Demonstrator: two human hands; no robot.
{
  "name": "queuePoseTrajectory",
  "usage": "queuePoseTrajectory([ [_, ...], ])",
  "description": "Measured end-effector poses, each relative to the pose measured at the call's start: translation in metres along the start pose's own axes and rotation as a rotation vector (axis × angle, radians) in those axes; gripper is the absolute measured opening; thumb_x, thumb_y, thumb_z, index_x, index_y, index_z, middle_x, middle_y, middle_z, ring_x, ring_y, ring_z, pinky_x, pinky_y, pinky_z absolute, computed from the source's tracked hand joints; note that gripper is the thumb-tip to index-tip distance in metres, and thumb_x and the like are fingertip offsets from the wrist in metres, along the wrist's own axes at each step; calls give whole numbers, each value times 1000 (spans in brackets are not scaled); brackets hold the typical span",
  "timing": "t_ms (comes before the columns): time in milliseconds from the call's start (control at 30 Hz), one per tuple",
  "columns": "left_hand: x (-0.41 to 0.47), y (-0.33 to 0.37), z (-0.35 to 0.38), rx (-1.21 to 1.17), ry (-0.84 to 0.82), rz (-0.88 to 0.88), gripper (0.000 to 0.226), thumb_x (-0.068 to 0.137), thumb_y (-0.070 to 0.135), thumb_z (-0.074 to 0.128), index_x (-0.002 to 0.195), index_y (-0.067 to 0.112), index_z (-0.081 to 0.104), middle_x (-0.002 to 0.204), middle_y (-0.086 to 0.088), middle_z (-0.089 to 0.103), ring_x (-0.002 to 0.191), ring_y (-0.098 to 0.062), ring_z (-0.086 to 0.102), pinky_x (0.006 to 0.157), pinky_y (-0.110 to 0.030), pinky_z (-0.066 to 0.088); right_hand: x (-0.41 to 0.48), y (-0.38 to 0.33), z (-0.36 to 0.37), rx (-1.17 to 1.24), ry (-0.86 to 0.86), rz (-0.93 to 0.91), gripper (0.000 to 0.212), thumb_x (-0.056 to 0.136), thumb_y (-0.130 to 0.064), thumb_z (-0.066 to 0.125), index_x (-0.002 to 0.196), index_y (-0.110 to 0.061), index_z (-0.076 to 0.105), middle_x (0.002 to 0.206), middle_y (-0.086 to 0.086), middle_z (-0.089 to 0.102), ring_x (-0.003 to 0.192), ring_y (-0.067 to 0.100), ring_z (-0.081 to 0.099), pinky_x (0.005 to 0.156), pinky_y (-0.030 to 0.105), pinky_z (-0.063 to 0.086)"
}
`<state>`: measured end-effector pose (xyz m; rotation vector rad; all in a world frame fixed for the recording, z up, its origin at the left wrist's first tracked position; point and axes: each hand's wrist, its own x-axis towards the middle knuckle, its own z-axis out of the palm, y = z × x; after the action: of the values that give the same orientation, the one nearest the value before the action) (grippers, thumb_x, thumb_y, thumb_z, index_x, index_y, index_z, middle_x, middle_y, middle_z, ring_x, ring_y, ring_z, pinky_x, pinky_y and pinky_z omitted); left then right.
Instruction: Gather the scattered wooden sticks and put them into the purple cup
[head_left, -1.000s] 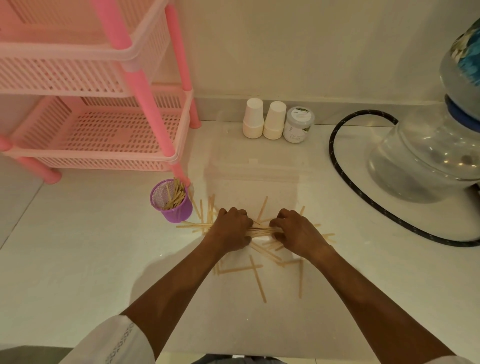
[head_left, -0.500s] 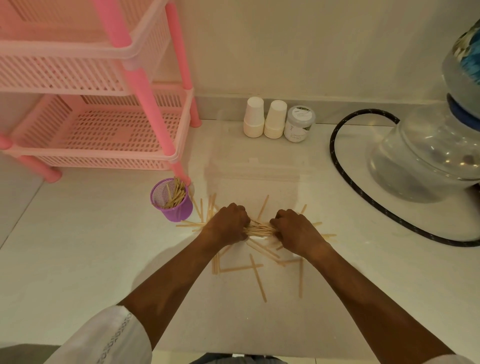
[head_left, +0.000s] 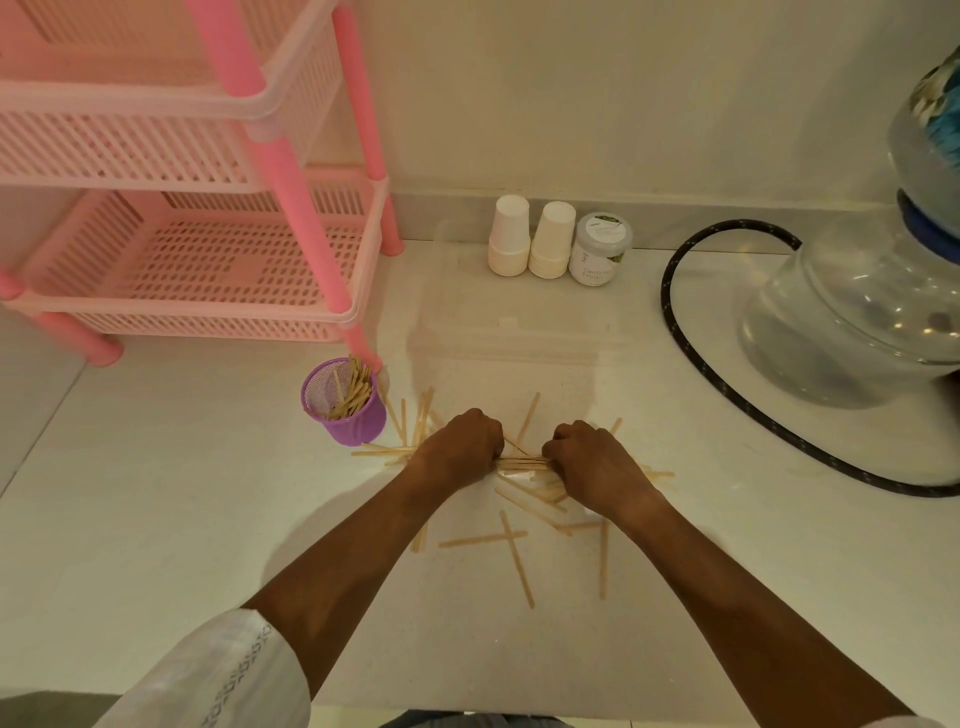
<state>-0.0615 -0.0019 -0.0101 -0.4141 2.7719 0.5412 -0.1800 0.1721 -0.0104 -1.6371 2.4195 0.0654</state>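
The wooden sticks (head_left: 517, 558) are thin, flat, pale strips of light wood, all much the same length, with rounded ends. They lie scattered on the white worktop (head_left: 156, 493) in the middle of the view, crossing one another at many angles. Some fan out behind the hands, some lie nearer the person.

Both hands are down among them, knuckles up and fingers curled under. The left hand (head_left: 460, 449) and the right hand (head_left: 592, 462) each grip one end of a bundle (head_left: 522, 461) of sticks, which lies level between them, roughly side to side. Stick ends poke out to the left of the left hand and to the right of the right hand. A white sleeve (head_left: 218, 675) covers the left upper arm.

The purple cup (head_left: 358, 431) stands upright on the worktop, just left of and behind the left hand, close to the foot of a pink rack (head_left: 291, 171). Its inside shows a fine mesh, and a cluster of sticks (head_left: 353, 387) leans in it against the right side of the rim.

At the back wall stand two upturned white paper cups (head_left: 509, 241) and a small lidded jar (head_left: 600, 249), side by side. A black hose (head_left: 727, 400) curves across the worktop on the right, around a large clear water bottle (head_left: 857, 312).
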Motion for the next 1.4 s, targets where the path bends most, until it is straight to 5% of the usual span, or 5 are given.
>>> queuePoseTrajectory([
  [267, -1, -4, 2, -20, 22, 19, 16, 91, 15, 62, 99, 12, 76, 97, -8, 66, 80, -23, 66, 74, -39, 58, -4, 1, 1, 98, -1, -14, 17, 94, -17, 60, 110, -18, 67, 107, 0, 59, 96, 19, 57, 67, 28, 44],
  [533, -9, -10, -7, -3, 47, 136, 23, 96, 10, 53, 85, 4, 72, 74, 2, 47, 68, -16, 50, 63, -27, 38, -3, 9, 1, 184, 8, 70, 18, 89, -10, 58, 89, -19, 75, 85, -2, 59, 81, 18, 59, 66, 34, 53],
  [767, -17, -27, -19, 18, 67, 190, 23, 95, 13, 54, 85, 8, 73, 73, 3, 50, 69, -15, 50, 69, -36, 49, -4, 12, -2, 257, 7, 103, 10, 90, -21, 64, 95, -18, 73, 88, -1, 61, 83, 21, 63, 74, 40, 54],
  [1100, -28, -39, -30, -104, 237, 257, 13, 91, 18, 68, 93, 12, 79, 84, -7, 73, 74, -22, 67, 68, -31, 50, -3, 6, -7, 414, -56, 212, 68, 81, -35, 78, 142, -26, 49, 126, -5, 61, 118, 16, 58, 103, 46, 39],
  [1400, -38, -34, -48, -212, 374, 332, 12, 90, 16, 71, 97, 12, 80, 89, -4, 75, 78, -15, 69, 68, -27, 55, 1, -2, -4, 297, -73, 113, 19, 87, -30, 71, 100, -16, 71, 106, 2, 57, 99, 23, 58, 84, 40, 50],
])
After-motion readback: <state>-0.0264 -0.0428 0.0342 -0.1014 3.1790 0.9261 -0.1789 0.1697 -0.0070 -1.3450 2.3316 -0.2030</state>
